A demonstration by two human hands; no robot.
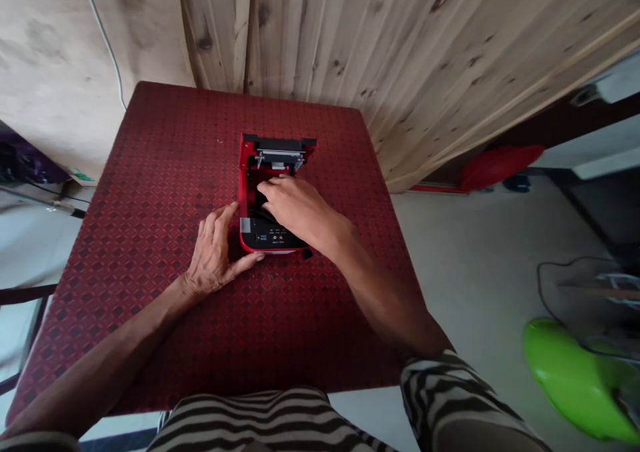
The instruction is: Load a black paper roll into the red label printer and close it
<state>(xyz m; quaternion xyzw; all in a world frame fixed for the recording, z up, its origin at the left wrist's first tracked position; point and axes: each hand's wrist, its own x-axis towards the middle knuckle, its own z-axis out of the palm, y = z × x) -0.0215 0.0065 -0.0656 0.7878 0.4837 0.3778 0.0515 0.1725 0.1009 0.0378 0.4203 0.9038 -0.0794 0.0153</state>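
Note:
A small red and black label printer [270, 237] stands on the table with its lid [280, 151] raised at the back. My left hand [214, 252] rests against its front left corner, thumb stretched along the front edge and fingers against the left side, holding the body. Over the open bay, my right hand [300, 209] reaches in from the right with its fingers curled together and pointing down. The fingertips are hidden inside, so what they hold cannot be made out. Small markings and buttons show on the black front panel.
The table [165, 152] has a dark red patterned cover and stands against a wooden plank wall [320, 39]. On the floor to the right is a bright green plastic object [575, 379] beside a dark cable. A pale cord [103, 32] hangs at the upper left.

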